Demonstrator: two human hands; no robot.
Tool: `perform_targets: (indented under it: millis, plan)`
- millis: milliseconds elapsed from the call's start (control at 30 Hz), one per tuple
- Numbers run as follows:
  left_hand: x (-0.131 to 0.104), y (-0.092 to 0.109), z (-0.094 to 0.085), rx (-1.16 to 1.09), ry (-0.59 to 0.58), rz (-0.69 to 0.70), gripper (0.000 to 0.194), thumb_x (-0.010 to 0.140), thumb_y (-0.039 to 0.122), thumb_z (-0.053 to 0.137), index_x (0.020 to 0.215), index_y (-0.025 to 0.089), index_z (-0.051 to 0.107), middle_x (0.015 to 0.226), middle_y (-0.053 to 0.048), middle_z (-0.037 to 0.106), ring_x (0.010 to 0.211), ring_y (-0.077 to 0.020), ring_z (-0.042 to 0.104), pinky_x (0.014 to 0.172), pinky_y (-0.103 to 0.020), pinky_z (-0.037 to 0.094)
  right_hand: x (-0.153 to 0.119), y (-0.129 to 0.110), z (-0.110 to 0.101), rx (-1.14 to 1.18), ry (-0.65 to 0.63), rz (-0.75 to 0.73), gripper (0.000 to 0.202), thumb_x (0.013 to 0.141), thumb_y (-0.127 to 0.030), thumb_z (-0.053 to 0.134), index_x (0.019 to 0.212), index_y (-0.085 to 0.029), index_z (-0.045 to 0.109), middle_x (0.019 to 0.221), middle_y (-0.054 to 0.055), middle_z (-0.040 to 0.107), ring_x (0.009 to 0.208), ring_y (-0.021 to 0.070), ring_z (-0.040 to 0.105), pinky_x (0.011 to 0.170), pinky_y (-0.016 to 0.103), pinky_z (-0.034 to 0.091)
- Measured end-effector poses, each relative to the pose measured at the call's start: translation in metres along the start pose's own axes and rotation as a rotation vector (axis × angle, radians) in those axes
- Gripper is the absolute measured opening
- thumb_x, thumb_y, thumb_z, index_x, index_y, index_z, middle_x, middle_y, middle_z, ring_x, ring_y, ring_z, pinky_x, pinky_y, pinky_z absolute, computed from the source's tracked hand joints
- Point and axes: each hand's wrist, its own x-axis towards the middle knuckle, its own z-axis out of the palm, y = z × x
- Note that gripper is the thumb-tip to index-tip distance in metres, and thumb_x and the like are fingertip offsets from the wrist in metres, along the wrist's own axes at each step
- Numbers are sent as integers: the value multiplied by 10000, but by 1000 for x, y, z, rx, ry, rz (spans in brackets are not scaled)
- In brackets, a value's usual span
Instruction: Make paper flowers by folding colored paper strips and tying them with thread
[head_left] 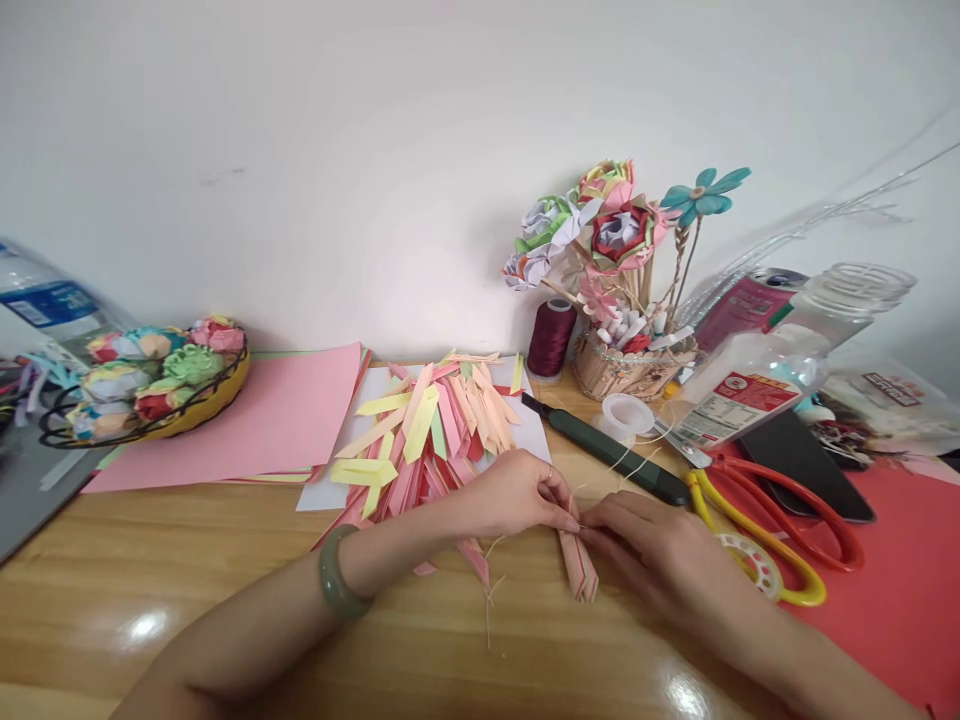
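Note:
My left hand is closed in a pinch at the top of a folded pink paper piece, its thumb and forefinger meeting my other hand. My right hand is also closed, its fingertips pinching thin thread at the same spot. Pale thread trails onto the wooden table below my left hand, and more thread loops above my right hand. Behind my left hand, folded paper strips in pink, yellow, peach and red lie in a heap on white paper.
Right of the heap are a dark green pen-like tool, scissors, a tape roll and a maroon thread spool. Paper flowers fill a basket near bottles. Pink sheets and a yellow basket are at left.

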Motion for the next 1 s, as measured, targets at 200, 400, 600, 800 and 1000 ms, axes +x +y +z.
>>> perform_targets:
  millis: [200, 400, 600, 800, 1000]
  plan:
    - [2, -1, -1, -50, -15, -34, 68, 611, 181, 658, 636, 133, 618, 632, 4, 616, 606, -102, 536, 589, -205, 407, -2, -4, 2, 140, -158, -6, 274, 885, -155, 330, 731, -199, 552, 710, 15, 583, 632, 126, 557, 586, 251, 425]
    - [-4, -1, 3, 37, 12, 19, 63, 616, 187, 618, 656, 144, 594, 656, 12, 595, 636, -106, 529, 575, -200, 396, -5, -4, -1, 153, -73, -43, 181, 853, -171, 392, 823, -195, 569, 805, 45, 600, 733, 156, 575, 631, 283, 455]
    - [-10, 5, 6, 275, 85, 140, 56, 636, 157, 539, 683, 177, 563, 734, 17, 618, 686, -111, 540, 631, -212, 401, 3, 1, 0, 359, 14, 120, 174, 881, -202, 369, 900, -212, 542, 898, 47, 593, 823, 154, 576, 702, 290, 492]
    - [-9, 6, 7, 407, 168, 256, 39, 646, 160, 536, 673, 183, 521, 724, 15, 600, 699, -118, 531, 659, -230, 397, 4, 4, 8, 241, 108, 46, 197, 875, -174, 376, 945, -212, 556, 991, 81, 533, 898, 166, 551, 751, 325, 495]
    - [-6, -2, 8, 619, 230, 419, 106, 657, 91, 465, 675, 182, 516, 664, 6, 576, 645, -118, 506, 627, -229, 382, 5, 7, 14, 179, 119, -7, 179, 864, -153, 404, 908, -193, 573, 955, 75, 560, 900, 165, 557, 770, 318, 488]
